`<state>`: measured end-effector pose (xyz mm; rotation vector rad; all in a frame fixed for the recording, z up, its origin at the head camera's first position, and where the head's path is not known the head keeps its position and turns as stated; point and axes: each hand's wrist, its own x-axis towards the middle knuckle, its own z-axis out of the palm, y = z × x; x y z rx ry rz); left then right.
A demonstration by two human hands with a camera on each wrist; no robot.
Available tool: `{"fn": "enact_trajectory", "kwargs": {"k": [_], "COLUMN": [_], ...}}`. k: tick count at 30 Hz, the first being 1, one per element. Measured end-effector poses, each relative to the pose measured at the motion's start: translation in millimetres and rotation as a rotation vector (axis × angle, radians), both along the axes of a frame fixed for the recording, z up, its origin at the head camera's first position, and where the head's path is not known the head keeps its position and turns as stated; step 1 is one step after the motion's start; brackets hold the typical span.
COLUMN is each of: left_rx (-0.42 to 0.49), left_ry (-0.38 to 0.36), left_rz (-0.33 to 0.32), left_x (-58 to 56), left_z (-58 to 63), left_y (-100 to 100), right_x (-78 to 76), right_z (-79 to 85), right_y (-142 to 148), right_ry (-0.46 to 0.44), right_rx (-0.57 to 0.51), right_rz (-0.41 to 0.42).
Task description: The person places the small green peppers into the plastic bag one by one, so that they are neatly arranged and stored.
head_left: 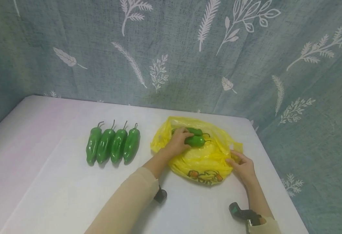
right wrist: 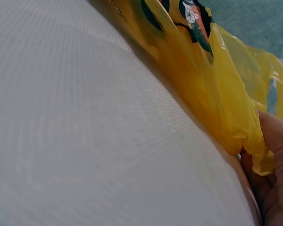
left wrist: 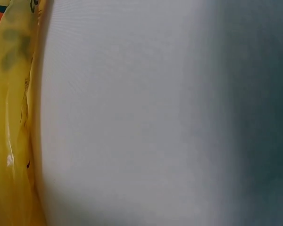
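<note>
From the head camera, the yellow bag (head_left: 200, 159) lies slack and open on the white surface (head_left: 71, 201). Inside the bag are a near pepper (head_left: 196, 141) and a far pepper (head_left: 196, 131), side by side; the left hand (head_left: 176, 143) reaches in and appears to grip the near one. The right hand (head_left: 244, 167) pinches the bag's right edge. Left of the bag, just apart, stand four green peppers (head_left: 116, 146) in a row. If the right hand let go, the limp mouth could fold over the pair; a withdrawing left hand might drag plastic along or catch a stem.

The left wrist view shows only the bag's side, so that grasp cannot be checked there.

The right wrist view shows bunched plastic between thumb and fingers; pulling hard could tear the thin film.
</note>
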<state>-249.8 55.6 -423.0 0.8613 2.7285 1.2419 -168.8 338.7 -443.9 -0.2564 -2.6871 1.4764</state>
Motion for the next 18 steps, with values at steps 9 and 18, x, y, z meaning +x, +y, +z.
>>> {"fn": "enact_trajectory", "kwargs": {"k": [9,18], "left_rx": [0.046,-0.006], "left_ry": [0.05,0.074], "left_rz": [-0.022,0.024], "left_x": [-0.6,3.5], "left_z": [-2.4,1.1], "left_y": [2.3,-0.3], "right_x": [-0.7,1.3], "right_z": [2.2,-0.8], "right_y": [1.4,0.5], "right_ry": [-0.012,0.056], "right_rx": [0.015,0.003], "right_rz": [-0.011,0.041]}}
